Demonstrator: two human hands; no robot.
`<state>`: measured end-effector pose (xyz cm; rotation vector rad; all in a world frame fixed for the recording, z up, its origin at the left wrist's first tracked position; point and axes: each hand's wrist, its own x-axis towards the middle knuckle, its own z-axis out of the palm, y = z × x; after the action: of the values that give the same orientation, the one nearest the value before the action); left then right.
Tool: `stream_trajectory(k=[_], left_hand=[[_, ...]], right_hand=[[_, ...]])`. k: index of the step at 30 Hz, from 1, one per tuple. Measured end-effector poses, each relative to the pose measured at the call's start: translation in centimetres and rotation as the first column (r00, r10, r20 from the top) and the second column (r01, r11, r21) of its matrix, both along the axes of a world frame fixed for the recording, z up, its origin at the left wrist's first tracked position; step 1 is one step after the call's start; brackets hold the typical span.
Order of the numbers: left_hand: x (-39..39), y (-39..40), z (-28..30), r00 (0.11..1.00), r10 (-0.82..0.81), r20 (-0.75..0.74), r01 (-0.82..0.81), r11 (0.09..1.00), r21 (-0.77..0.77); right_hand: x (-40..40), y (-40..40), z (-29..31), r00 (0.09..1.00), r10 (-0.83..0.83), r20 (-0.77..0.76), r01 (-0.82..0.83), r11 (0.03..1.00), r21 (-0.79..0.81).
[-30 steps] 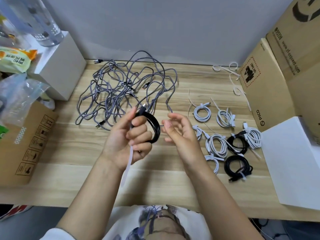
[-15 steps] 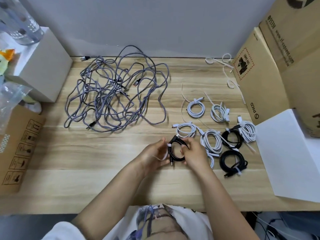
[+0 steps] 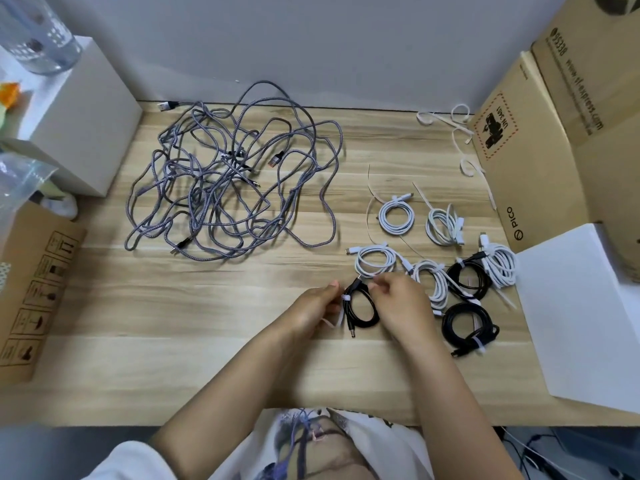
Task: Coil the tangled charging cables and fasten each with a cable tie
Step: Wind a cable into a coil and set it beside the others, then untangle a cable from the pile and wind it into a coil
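head view: both hands (image 3: 313, 308) hold tied black coil (image 3: 360, 311).

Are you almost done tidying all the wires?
Not yet. Seven tied coils lie on the table. The left hand and right hand are fastening a black coil now. The big grey tangle still waits.
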<state>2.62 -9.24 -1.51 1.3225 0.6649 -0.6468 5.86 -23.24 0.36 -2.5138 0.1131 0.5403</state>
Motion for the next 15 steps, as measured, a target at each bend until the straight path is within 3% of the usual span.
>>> stream_trajectory(k=[3, 8, 11, 13, 15], left_hand=[[0.0, 0.7, -0.4, 1.0, 0.021, 0.02, -0.021, 1.0, -0.01], [-0.2, 3.9, -0.4, 0.958, 0.284, 0.03, -0.28, 0.955, -0.095], [-0.3, 6.7, -0.9, 0.888, 0.458, -0.042, -0.459, 0.879, -0.129], [-0.4, 7.8, -1.1, 0.875, 0.473, -0.098, -0.483, 0.858, -0.175], [-0.2, 8.4, -1.1, 0.87, 0.463, -0.17, -0.493, 0.826, -0.272]], right_hand=[[0.9, 1.5, 0.9, 0.995, -0.051, 0.087, 0.034, 0.982, 0.184], [3.3, 5.4, 1.1, 0.973, -0.194, -0.129, 0.233, 0.804, 0.547], [4.9, 7.4, 0.3, 0.898, -0.256, -0.357, 0.433, 0.658, 0.616], [5.5, 8.3, 0.1, 0.832, -0.237, -0.502, 0.544, 0.529, 0.652], [5.6, 9.1, 0.6, 0.827, -0.192, -0.528, 0.551, 0.462, 0.695]])
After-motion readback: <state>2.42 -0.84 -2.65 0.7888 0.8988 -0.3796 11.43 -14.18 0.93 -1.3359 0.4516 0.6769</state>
